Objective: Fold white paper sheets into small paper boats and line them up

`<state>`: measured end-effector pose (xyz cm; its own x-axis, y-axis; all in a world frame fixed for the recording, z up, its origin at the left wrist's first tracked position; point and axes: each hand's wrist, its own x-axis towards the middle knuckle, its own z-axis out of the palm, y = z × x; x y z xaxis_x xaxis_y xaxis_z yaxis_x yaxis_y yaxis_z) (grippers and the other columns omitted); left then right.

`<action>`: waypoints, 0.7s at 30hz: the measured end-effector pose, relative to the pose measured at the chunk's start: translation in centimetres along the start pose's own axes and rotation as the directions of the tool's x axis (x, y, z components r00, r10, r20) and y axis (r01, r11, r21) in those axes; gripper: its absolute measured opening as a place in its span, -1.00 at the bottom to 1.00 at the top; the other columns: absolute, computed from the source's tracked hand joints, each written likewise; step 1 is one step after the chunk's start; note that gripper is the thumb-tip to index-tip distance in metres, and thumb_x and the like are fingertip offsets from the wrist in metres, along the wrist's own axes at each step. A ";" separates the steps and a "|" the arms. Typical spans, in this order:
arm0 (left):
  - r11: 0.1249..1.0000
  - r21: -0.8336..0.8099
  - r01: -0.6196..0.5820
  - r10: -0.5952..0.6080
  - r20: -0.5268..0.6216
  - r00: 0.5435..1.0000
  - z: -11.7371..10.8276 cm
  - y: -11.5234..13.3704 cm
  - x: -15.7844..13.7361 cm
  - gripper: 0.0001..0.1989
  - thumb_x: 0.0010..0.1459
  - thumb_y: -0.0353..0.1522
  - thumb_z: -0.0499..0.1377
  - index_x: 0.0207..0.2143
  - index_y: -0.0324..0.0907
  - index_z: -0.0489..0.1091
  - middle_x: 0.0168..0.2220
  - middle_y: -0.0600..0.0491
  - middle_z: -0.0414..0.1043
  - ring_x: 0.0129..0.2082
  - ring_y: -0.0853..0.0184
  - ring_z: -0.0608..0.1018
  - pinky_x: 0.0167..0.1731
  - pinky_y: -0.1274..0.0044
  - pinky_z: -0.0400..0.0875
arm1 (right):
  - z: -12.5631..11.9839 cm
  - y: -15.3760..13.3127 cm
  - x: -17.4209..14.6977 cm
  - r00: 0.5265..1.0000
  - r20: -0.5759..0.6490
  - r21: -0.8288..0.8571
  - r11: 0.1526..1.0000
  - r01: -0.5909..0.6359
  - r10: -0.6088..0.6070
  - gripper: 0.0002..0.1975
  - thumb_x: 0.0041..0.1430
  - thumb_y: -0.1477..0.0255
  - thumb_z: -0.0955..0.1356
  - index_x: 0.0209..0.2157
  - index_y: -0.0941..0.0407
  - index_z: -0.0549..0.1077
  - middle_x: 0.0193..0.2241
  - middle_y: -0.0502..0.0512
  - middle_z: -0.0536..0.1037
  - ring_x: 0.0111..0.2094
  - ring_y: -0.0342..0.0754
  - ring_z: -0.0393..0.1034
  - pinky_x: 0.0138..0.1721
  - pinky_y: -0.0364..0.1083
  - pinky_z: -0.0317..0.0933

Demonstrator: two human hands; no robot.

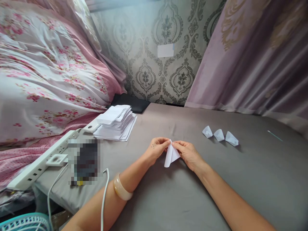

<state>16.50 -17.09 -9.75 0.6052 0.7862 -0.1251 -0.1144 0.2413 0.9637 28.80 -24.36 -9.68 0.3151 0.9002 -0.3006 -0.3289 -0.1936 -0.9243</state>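
Observation:
A partly folded sheet of white paper [171,156] is held up over the grey cloth [192,199], narrow at the top and flaring downward. My left hand [158,147] pinches its upper end from the left, a pale bangle [122,189] on that forearm. From the right, my right hand [189,153] grips the same paper near its top and side, thumb close to the other thumb. To the right lie three small folded white paper pieces [218,135] in a row. A tall stack of white paper sheets [115,125] stands to the left.
A white power strip [40,163] with a plugged-in charger [57,159] runs along the left edge. A white cable [105,189] crosses by my left forearm. Behind the stack is a black flat item [134,102]. A thin swab-like stick [275,135] lies far right.

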 end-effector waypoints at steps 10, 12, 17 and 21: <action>0.988 0.051 -0.148 0.145 0.068 0.987 -0.2 0.1 -0.1 -0.71 -0.05 -0.43 0.20 -0.20 -0.21 0.46 -0.34 0.02 0.47 -0.38 0.40 0.46 -0.37 0.58 0.33 | -0.5 -0.8 0.1 0.994 0.100 0.217 0.975 -0.055 0.034 -0.89 -0.09 0.44 0.41 -0.48 0.19 0.46 -0.56 0.03 0.52 -0.54 -0.15 0.38 -0.48 -0.18 0.28; 0.930 0.184 -0.318 0.309 0.075 0.948 -0.1 0.1 -0.2 -0.69 -0.04 -0.47 0.17 -0.17 -0.16 0.45 -0.22 0.00 0.45 -0.26 0.35 0.46 -0.31 0.57 0.33 | -0.6 -0.8 0.4 0.992 0.100 0.272 0.957 -0.100 0.075 -0.94 -0.07 0.47 0.38 -0.49 0.18 0.43 -0.60 -0.02 0.47 -0.58 -0.19 0.33 -0.55 -0.22 0.23; 0.658 0.410 -0.631 0.542 0.324 0.776 -0.1 0.3 -0.6 -0.75 0.09 -0.51 0.11 -0.22 -0.10 0.49 -0.10 -0.02 0.45 -0.05 0.28 0.39 -0.18 0.51 0.34 | -0.7 -1.3 0.3 0.966 0.135 0.377 0.889 -0.258 0.222 -0.97 0.00 0.55 0.32 -0.48 0.17 0.36 -0.65 -0.07 0.37 -0.66 -0.25 0.25 -0.66 -0.27 0.15; 0.581 0.422 -0.696 0.571 0.398 0.718 -0.2 0.2 -0.6 -0.81 0.16 -0.45 0.12 -0.23 -0.10 0.50 -0.14 -0.01 0.49 -0.07 0.29 0.42 -0.04 0.43 0.29 | -0.8 -1.9 0.0 0.896 0.188 0.454 0.774 -0.443 0.402 -0.92 0.08 0.53 0.30 -0.46 0.15 0.28 -0.69 -0.12 0.28 -0.75 -0.31 0.11 -0.76 -0.33 -0.01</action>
<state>15.93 -17.34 -9.51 0.6825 0.4759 0.5546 -0.1556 -0.6469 0.7465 30.15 -24.37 -8.14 -0.0172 0.8019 -0.5972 -0.7977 -0.3712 -0.4754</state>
